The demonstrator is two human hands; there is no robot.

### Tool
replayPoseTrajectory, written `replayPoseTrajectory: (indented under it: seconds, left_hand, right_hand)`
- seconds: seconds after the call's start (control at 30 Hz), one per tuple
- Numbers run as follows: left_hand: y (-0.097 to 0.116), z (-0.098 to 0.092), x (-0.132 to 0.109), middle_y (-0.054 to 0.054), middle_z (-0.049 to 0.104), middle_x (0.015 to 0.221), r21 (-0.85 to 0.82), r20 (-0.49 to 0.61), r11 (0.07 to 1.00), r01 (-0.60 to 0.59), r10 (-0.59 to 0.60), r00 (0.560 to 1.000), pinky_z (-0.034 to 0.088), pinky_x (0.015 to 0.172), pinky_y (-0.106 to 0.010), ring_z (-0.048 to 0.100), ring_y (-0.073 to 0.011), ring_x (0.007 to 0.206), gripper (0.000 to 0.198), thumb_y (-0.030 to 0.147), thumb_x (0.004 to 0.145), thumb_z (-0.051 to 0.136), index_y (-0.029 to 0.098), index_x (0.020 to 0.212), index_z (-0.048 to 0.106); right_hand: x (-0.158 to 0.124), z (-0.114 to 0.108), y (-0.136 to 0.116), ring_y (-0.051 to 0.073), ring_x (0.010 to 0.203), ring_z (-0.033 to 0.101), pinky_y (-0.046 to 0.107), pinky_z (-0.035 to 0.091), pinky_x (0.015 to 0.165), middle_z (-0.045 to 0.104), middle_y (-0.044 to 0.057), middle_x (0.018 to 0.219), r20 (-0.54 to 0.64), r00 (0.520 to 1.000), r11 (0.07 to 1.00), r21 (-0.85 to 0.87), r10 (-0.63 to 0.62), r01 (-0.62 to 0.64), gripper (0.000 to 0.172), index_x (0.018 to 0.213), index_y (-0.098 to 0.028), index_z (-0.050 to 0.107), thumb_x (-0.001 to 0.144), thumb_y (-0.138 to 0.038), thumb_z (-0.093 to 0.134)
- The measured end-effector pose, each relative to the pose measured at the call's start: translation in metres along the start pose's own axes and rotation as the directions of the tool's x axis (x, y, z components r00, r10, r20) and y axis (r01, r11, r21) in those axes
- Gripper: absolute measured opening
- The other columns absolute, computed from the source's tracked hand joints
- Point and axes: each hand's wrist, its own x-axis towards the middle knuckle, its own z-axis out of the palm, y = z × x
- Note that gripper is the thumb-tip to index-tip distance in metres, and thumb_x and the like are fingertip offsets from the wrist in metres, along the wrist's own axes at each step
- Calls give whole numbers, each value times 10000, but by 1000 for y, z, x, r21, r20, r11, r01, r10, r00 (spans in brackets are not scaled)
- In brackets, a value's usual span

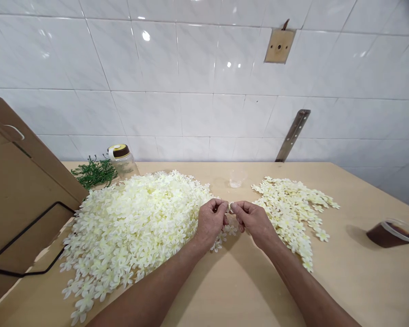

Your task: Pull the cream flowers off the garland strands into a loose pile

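Observation:
My left hand (211, 222) and my right hand (254, 221) meet fingertip to fingertip above the table, both closed in a pinch. A tiny pale bit shows between the fingertips, too small to name. Beside my left hand rises a large heap of loose cream-white artificial flowers (139, 218), and some of its blossoms lie under the hands. To the right of my right hand spreads a smaller, flatter pile of artificial flowers (289, 204), yellower in tone. Just beyond the hands stands a small clear cup (236, 180).
A cardboard box (30, 181) with a black wire frame (23, 272) borders the left side. Green artificial stems (94, 172) and a clear jar with a brown-and-yellow lid (122, 161) stand behind the heap. At right sits a tub of dark liquid (390, 234). A tiled wall (194, 63) closes the back.

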Motion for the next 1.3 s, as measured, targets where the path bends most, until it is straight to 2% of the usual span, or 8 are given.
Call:
replayPoseTrajectory:
  seconds: [0.23,0.47,0.6,0.73,1.03,1.3]
  left_hand:
    - [3,3,-2,64,510,449,-15,-25,1000,-4,4,1000,326,334,-177,397,-65,310,212,382,774,645,180,772,579]
    - [1,2,-1,44,508,449,-78,67,997,21,-16,998,334,348,-182,414,-74,337,296,455,800,619,172,727,570]
    - [0,1,0,44,509,447,-42,15,999,-4,4,1000,328,355,-182,396,-64,322,290,437,801,621,169,700,576]
    - [1,2,-2,48,509,444,-19,-7,999,-32,32,999,343,367,-183,410,-67,329,260,411,800,621,169,713,586]
    - [0,1,-1,22,548,491,-135,79,991,23,-13,997,345,370,-195,447,-79,368,311,448,785,648,160,692,574]
    - [3,0,-1,28,524,474,-172,71,982,83,-71,995,358,387,-201,457,-85,394,291,423,765,676,154,694,592]
  right_hand:
    - [0,1,1,90,425,380,231,345,409,437,-55,488,84,996,994,98,37,-45,436,658,-173,611,686,-590,735]
    - [-1,-2,-3,90,443,414,226,350,425,461,-43,523,124,992,995,103,-2,-11,443,643,-169,590,717,-585,722]
    - [-3,0,-4,91,432,423,229,360,424,472,-43,522,136,991,997,78,5,-15,437,675,-164,615,714,-586,724]
    - [-3,1,-4,92,429,435,227,375,422,457,-46,518,123,992,998,64,-10,3,449,611,-179,548,740,-580,701]
    - [-3,-2,-1,101,445,468,223,397,433,509,-29,530,141,990,998,55,-30,22,408,638,-179,591,796,-550,654]
    - [-5,-2,-5,119,479,533,255,464,492,571,-18,581,189,982,998,61,-22,11,394,678,-171,607,806,-541,647]
